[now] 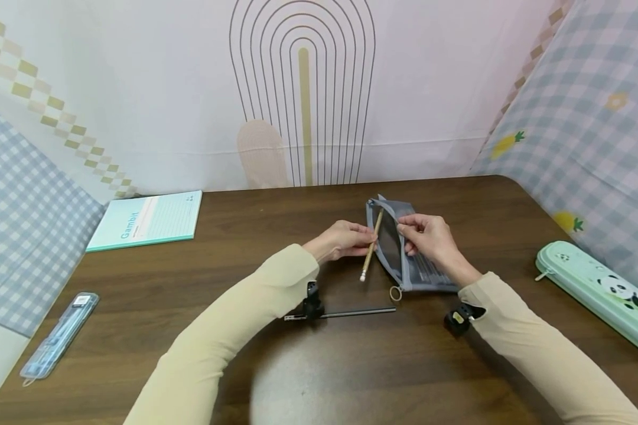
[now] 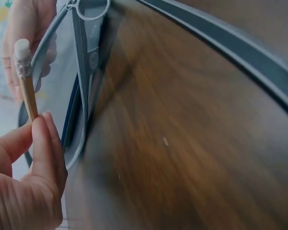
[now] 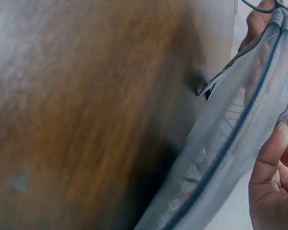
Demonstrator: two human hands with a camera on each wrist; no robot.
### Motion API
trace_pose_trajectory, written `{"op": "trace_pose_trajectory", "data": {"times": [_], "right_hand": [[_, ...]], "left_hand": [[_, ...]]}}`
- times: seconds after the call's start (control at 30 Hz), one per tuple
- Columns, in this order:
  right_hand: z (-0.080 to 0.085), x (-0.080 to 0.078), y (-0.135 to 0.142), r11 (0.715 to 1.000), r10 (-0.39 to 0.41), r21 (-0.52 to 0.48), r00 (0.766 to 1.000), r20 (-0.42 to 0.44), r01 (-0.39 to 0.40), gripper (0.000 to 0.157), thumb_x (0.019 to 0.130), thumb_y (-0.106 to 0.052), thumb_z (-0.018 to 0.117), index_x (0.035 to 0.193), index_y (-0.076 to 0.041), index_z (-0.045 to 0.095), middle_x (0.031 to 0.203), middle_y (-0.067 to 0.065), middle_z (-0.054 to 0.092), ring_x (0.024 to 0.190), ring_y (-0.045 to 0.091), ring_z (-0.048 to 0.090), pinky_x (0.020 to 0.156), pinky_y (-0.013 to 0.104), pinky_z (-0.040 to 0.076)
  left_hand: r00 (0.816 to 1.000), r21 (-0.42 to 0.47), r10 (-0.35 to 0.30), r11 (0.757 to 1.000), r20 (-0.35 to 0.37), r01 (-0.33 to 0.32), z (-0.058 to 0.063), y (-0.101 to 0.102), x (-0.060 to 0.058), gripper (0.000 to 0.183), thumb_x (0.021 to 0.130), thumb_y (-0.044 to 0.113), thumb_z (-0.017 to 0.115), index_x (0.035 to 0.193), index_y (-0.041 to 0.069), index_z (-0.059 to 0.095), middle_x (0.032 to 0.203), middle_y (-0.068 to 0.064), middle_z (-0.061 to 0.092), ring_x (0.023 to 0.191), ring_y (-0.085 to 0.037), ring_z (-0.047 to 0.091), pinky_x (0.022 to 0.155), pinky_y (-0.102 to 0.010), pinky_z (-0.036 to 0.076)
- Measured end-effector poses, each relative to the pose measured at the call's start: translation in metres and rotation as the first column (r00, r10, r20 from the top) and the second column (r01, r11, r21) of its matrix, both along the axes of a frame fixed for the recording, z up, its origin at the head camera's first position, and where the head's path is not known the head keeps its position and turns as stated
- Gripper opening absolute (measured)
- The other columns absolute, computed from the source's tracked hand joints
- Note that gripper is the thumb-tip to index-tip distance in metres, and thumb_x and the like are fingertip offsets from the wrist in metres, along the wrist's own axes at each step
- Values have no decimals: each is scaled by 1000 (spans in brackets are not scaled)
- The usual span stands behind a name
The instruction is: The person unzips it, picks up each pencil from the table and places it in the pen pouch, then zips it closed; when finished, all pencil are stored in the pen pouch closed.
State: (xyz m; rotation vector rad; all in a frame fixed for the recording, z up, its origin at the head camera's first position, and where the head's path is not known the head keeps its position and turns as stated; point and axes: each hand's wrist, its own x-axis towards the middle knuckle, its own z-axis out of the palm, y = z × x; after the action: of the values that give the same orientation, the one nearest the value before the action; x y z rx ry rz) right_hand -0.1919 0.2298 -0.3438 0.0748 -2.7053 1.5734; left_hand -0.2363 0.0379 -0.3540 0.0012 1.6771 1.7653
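My left hand [image 1: 345,239] pinches a wooden pencil [image 1: 370,255] between thumb and fingers. The pencil tilts, its white eraser end toward me and its far end at the mouth of a grey zip pouch [image 1: 425,274]. In the left wrist view the eraser [image 2: 22,49] points up, and dark and clear items show inside the unzipped pouch. With thumb and fingers, my right hand [image 1: 429,237] holds one edge of the pouch opening, which gapes. A ring [image 1: 396,293] hangs from the zipper. On the table in front of the pouch lies a dark grey pencil [image 1: 361,312], partly behind the left wrist camera.
A mint notebook [image 1: 149,219] lies at the back left. Nearer on the left is a clear blue plastic case [image 1: 61,335]. A mint pencil case with a panda [image 1: 601,295] sits at the right edge. Cloth hangs behind the table and along both sides.
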Motion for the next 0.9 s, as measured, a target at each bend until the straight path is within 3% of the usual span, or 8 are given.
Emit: {"op": "trace_pose_trajectory", "data": {"times": [0.4, 0.73, 0.9], "right_hand": [[0, 0, 1, 1000, 1, 8, 1000, 8, -1, 29, 94, -9, 58, 117, 8, 59, 65, 1, 58, 48, 6, 55, 48, 24, 54], [1, 0, 0, 1000, 2, 23, 1000, 8, -2, 31, 94, -9, 57, 118, 9, 58, 67, 6, 60, 48, 5, 55, 47, 23, 54], [1, 0, -1, 1000, -1, 23, 1000, 11, 1, 31, 94, -9, 57, 118, 9, 58, 68, 6, 60, 48, 5, 55, 47, 22, 53]], "left_hand": [[990, 10, 136, 991, 35, -136, -7, 35, -6, 29, 90, -1, 60, 118, -7, 57, 72, -5, 59, 62, -10, 59, 50, -14, 51], [990, -39, 141, 989, 27, -139, -10, 45, -4, 23, 89, -2, 61, 111, -7, 59, 69, -5, 57, 58, -11, 56, 47, -15, 49], [984, -55, 174, 983, -29, -176, -9, 49, -1, 25, 88, -3, 62, 113, -7, 59, 70, -4, 56, 60, -11, 57, 53, -16, 53]]}}
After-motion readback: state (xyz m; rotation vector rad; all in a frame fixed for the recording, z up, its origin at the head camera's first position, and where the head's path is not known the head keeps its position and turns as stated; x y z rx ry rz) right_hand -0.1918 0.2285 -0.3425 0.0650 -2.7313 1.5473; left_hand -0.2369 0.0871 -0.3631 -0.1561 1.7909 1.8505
